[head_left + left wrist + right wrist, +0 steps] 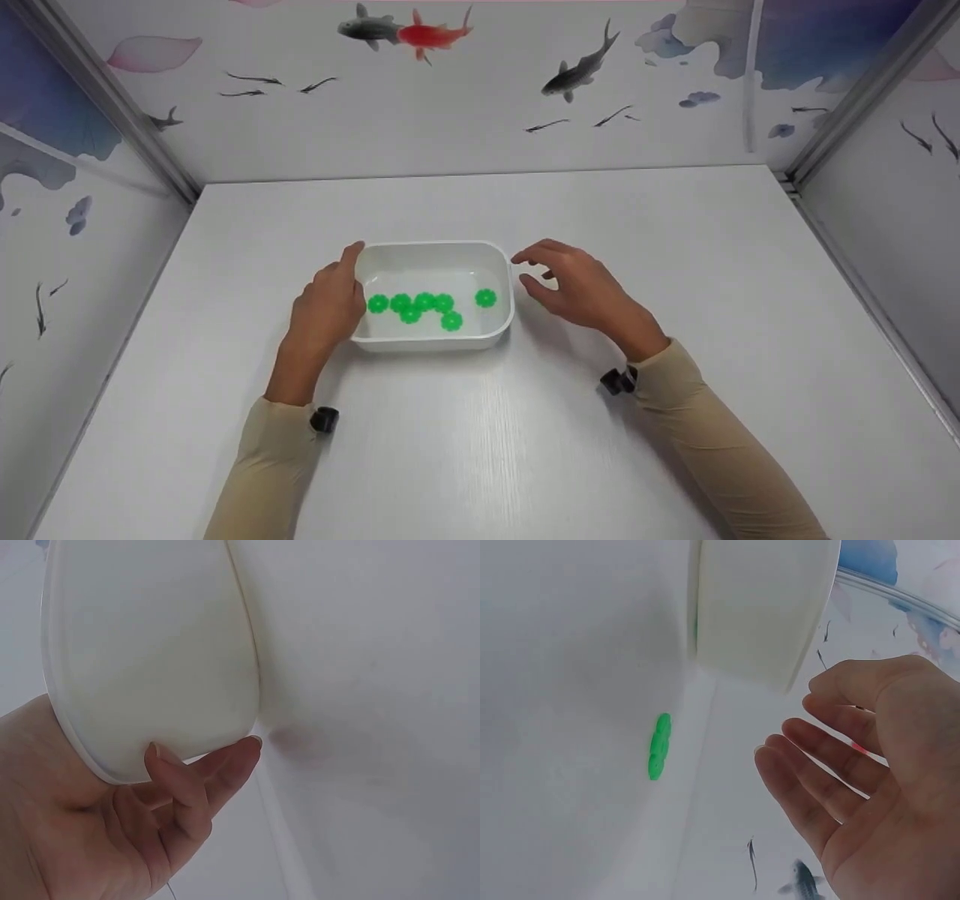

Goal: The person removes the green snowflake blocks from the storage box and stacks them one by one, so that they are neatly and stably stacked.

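Observation:
A white rectangular tub point(427, 344) holds several green flower-shaped pieces point(425, 301), mostly toward its left, with one apart at the right. My left hand point(326, 306) grips the tub's left end; in the left wrist view its fingers point(184, 799) curl against the outer wall, the thumb hidden. Off the tub's right end, my right hand point(581, 291) holds nothing, fingers loosely bent, with fingertips near the rim. The right wrist view shows a gap between that hand and the tub wall point(761, 607). A green piece point(659, 746) lies outside the tub there; I cannot pick it out in the head view.
The tub is over a white table point(465, 450). Behind stands a white panel point(480, 112) printed with fish, and similar panels flank both sides. A small black device point(325, 420) sits at the left cuff, another point(618, 381) at the right.

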A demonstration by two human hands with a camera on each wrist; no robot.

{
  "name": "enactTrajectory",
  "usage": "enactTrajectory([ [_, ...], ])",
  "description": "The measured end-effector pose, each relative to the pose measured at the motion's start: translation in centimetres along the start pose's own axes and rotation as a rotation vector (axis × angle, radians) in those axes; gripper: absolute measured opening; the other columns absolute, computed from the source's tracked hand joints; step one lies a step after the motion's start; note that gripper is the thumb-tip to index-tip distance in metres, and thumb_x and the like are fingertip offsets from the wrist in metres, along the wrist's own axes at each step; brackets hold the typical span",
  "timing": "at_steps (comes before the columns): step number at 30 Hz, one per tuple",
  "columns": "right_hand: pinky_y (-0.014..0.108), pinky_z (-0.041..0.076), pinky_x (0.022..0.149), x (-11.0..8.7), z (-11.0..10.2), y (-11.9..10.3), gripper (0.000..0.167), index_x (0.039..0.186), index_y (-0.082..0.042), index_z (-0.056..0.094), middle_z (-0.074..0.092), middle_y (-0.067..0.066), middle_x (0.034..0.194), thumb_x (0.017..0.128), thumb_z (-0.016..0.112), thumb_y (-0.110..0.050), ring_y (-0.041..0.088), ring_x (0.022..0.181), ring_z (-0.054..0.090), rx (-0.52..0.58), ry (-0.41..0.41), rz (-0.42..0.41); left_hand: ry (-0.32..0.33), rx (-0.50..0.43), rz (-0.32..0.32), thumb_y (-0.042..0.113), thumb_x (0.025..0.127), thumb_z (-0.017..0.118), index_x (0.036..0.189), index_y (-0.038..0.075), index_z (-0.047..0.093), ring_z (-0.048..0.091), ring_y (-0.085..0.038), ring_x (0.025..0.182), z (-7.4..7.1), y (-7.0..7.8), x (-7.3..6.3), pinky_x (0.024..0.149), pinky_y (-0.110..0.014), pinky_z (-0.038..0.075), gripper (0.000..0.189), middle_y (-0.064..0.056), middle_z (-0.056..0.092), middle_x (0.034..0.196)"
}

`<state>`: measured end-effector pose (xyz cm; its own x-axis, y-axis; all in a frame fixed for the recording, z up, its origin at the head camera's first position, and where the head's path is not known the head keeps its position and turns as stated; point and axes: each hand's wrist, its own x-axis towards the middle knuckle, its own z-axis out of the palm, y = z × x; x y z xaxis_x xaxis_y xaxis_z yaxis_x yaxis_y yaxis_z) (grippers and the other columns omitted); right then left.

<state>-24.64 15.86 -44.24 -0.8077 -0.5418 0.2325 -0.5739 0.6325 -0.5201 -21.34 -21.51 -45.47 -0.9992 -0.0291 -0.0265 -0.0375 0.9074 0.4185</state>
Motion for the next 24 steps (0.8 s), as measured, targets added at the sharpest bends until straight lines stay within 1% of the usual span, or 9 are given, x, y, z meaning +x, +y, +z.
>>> enactTrajectory([
  [3, 0.045, 0.064, 0.095, 0.1, 0.0, -0.4, 0.030, 0.134, -0.012, 0.074, 0.074, 0.004, 0.133, 0.104, 0.072, -0.017, 0.030, 0.124, 0.071, 0.010, 0.003, -0.019, 0.003, 0.002, -0.002, 0.014, 0.113, 0.046, 0.170, 0.018, 0.030, 0.069, -0.044, 0.128, -0.1, -0.1, -0.1, 0.099, -0.067, 0.058, 0.060, -0.024, 0.061, 0.154],
  [7, 0.043, 0.064, 0.095, 0.4, 0.1, -1.1, 0.029, 0.133, -0.014, 0.074, 0.074, 0.003, 0.132, 0.104, 0.072, -0.017, 0.029, 0.124, 0.071, 0.009, 0.007, -0.046, 0.010, -0.007, -0.003, 0.014, 0.113, 0.046, 0.169, 0.018, 0.031, 0.069, -0.044, 0.130, -0.1, -0.2, -0.1, 0.100, -0.067, 0.058, 0.059, -0.023, 0.061, 0.155],
  [13, 0.045, 0.064, 0.095, 0.9, 0.4, -2.0, 0.027, 0.131, -0.012, 0.074, 0.075, 0.009, 0.130, 0.105, 0.070, -0.015, 0.030, 0.122, 0.071, 0.041, 0.008, -0.101, 0.036, -0.013, 0.018, 0.014, 0.112, 0.045, 0.168, 0.015, 0.034, 0.071, -0.045, 0.127, -0.2, -0.3, -0.1, 0.095, -0.067, 0.060, 0.058, -0.023, 0.062, 0.153],
  [17, 0.043, 0.063, 0.095, 1.2, 0.8, -2.4, 0.026, 0.131, -0.012, 0.074, 0.075, 0.006, 0.130, 0.105, 0.070, -0.015, 0.028, 0.121, 0.071, 0.033, -0.001, -0.113, 0.036, -0.018, 0.011, 0.015, 0.112, 0.045, 0.168, 0.015, 0.034, 0.071, -0.045, 0.126, -0.2, -0.3, 0.0, 0.095, -0.065, 0.060, 0.058, -0.024, 0.064, 0.151],
  [20, 0.042, 0.062, 0.094, 1.5, 1.1, -2.8, 0.026, 0.130, -0.013, 0.074, 0.074, 0.003, 0.131, 0.105, 0.071, -0.015, 0.028, 0.115, 0.072, 0.019, -0.012, -0.116, 0.034, -0.019, 0.001, 0.015, 0.112, 0.045, 0.167, 0.012, 0.035, 0.074, -0.044, 0.122, -0.2, -0.3, 0.0, 0.094, -0.063, 0.061, 0.056, -0.025, 0.066, 0.148],
  [22, 0.043, 0.062, 0.092, 1.7, 1.3, -3.1, 0.026, 0.130, -0.012, 0.075, 0.075, 0.005, 0.130, 0.104, 0.071, -0.015, 0.030, 0.109, 0.073, 0.012, -0.018, -0.119, 0.032, -0.020, -0.006, 0.015, 0.112, 0.045, 0.165, 0.011, 0.036, 0.075, -0.043, 0.119, -0.2, -0.2, 0.0, 0.093, -0.062, 0.062, 0.054, -0.025, 0.067, 0.146],
  [24, 0.042, 0.061, 0.091, 1.9, 1.6, -3.4, 0.027, 0.130, -0.012, 0.074, 0.074, 0.006, 0.130, 0.104, 0.071, -0.016, 0.030, 0.105, 0.073, -0.012, -0.028, -0.116, 0.029, -0.026, -0.011, 0.015, 0.112, 0.045, 0.164, 0.009, 0.037, 0.075, -0.042, 0.118, -0.2, -0.2, 0.1, 0.093, -0.061, 0.063, 0.053, -0.025, 0.067, 0.145],
])
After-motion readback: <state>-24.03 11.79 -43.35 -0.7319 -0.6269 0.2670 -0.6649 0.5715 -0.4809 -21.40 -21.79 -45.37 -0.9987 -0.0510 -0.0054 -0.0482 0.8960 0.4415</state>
